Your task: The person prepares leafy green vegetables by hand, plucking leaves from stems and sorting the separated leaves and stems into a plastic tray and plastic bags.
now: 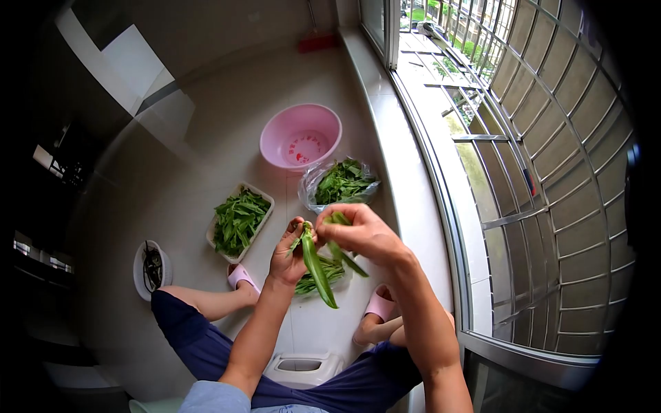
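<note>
My left hand (286, 256) is closed in a pinch on a leafy green stalk (318, 275), whose long narrow leaf hangs down. Right beside it, my right hand (365, 233) has its fingers closed around more long green leaves (339, 252). The two hands nearly meet at the fingertips. Below them, green stems (318, 278) lie in a clear container, partly hidden by my hands and the hanging leaves. A pale rectangular basket (270, 212) full of picked leaves stands to the left. Just beyond my right hand, a clear plastic bag (308, 187) lies open around more greens.
A pink basin (267, 131) stands on the tiled floor beyond the bag. To the left is a small white basket (167, 270) with dark scraps in it. A white stool (304, 372) shows between my legs. Along the right run a ledge (413, 186) and a barred window.
</note>
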The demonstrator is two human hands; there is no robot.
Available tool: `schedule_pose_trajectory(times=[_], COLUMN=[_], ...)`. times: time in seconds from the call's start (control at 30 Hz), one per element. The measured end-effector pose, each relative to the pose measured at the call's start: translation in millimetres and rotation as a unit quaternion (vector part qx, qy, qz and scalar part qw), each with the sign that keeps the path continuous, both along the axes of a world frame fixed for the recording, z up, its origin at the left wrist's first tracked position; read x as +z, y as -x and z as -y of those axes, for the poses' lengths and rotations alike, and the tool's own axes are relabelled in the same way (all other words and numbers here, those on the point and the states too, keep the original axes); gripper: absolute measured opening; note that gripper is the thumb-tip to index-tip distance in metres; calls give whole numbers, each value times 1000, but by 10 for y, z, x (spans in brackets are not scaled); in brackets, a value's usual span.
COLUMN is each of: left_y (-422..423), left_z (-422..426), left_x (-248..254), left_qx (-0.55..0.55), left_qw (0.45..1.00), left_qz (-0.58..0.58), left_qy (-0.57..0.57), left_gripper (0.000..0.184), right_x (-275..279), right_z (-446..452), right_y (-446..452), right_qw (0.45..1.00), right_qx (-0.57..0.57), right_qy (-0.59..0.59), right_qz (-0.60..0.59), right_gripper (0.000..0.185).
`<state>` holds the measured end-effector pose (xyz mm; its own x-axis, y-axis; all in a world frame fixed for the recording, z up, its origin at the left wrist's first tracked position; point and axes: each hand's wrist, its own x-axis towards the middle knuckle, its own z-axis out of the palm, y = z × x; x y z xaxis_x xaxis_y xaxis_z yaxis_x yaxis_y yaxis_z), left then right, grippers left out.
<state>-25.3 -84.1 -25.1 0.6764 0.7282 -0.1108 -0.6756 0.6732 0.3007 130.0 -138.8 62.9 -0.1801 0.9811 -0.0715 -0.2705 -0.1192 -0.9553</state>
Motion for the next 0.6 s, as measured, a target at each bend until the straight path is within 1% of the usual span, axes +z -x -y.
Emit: schedule_pose_trajectory(times=[0.03,0.1,0.13,0.17,0.23,0.27,0.3,0.37,0.4,0.47,0.57,0.6], left_y=[2,30,47,58,62,58,51,38,27,-1,-37,-39], left_z=[-30,-21,-42,-55,-59,-42,-35,-33,-33,-32,-18,-16], left_x=[-31,21,-8,0,30,49,57,65,58,41,56,49], left_qx=[-2,11,27,27,49,79,79,108,108,115,127,127], left_qw=[1000,999,996,996,988,984,984,966,966,958,960,960], left_qz=[17,-25,-58,-58,-106,-132,-131,-186,-185,-191,-194,-193], left_qy=[5,-42,-63,-64,-105,-92,-91,-146,-146,-178,-158,-157], left_gripper=[11,11,10,10,9,10,10,10,10,10,11,11], right_x=[-26,-46,-170,-205,-144,-75,-58,-73,-117,-225,-191,-247], right_z=[-5,-21,-59,-52,-22,23,32,31,21,-11,-33,-49], right_y=[-66,-138,-148,-144,-98,-70,-63,-49,-36,-9,26,32], right_qw=[996,990,990,990,990,989,987,979,979,964,959,964], right_qx=[-50,-92,-92,-92,-9,-3,4,-21,-21,-43,-65,-87], right_qy=[12,58,26,25,29,60,78,65,65,58,86,84], right_qz=[74,84,102,102,137,133,137,191,191,256,261,239], right_gripper=[12,12,15,15,20,26,29,29,29,26,21,17])
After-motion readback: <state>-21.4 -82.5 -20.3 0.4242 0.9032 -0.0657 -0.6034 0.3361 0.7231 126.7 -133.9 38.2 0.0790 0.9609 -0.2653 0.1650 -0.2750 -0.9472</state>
